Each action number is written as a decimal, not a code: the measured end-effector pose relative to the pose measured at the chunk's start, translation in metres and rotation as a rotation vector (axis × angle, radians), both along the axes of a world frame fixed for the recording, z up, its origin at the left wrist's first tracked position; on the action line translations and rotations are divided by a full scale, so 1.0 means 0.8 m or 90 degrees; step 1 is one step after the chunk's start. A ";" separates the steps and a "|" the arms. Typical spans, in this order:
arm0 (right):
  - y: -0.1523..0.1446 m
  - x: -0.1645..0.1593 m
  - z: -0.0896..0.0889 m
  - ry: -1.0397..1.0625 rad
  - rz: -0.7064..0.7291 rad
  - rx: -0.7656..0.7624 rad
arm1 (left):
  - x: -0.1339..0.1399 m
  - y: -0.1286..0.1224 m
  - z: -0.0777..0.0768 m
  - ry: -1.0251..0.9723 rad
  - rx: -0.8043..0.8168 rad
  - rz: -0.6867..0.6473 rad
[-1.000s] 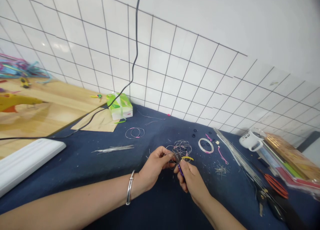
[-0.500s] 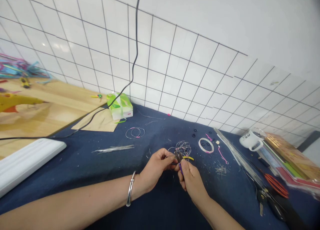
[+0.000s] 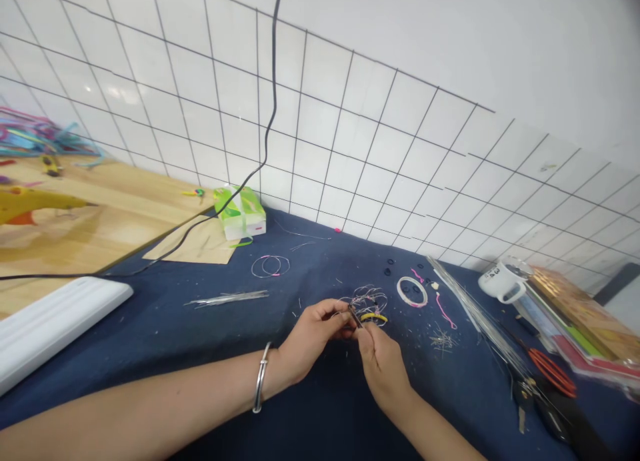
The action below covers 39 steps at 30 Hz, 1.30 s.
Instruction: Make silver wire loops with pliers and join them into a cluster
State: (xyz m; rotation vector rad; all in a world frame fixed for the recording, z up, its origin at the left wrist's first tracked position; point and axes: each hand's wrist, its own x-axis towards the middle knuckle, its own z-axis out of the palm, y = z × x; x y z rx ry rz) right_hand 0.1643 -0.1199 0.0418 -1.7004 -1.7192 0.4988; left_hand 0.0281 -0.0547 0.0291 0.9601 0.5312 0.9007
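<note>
My left hand [image 3: 320,327] is closed, its thumb and fingers pinched at the near side of a tangle of thin wire loops [image 3: 371,299]. Whatever fine piece sits between those fingertips is too small to make out. In my right hand [image 3: 385,364] is a small dark metal hand tool [image 3: 355,316], probably pliers, its tip touching the left fingertips. Its handle is hidden in my palm. A curved yellow piece [image 3: 374,317] shows among the wire loops just beyond the right hand.
Thin wires [image 3: 227,298] lie left on the blue cloth, with two wire rings [image 3: 271,266] behind. To the right are a white ring-shaped coil [image 3: 413,291], wire scraps [image 3: 443,341], long wires [image 3: 465,307] and a white mug [image 3: 503,279]. A tissue pack [image 3: 241,214] stands behind.
My right hand has turned the tool, so its broad metal face and purple handle no longer show. The left hand keeps its pinch in nearly the same place.
</note>
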 end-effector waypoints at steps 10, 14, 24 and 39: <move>0.005 0.001 0.013 0.161 0.002 -0.053 | 0.000 0.001 -0.004 0.035 0.007 0.014; 0.006 0.001 0.013 0.167 0.002 -0.058 | 0.000 -0.001 -0.004 0.045 0.017 0.011; -0.002 0.005 0.022 -0.009 -0.022 0.037 | 0.001 0.001 -0.001 0.027 0.003 0.026; 0.010 0.002 0.009 -0.020 -0.130 0.107 | 0.009 -0.016 -0.010 0.064 0.068 0.000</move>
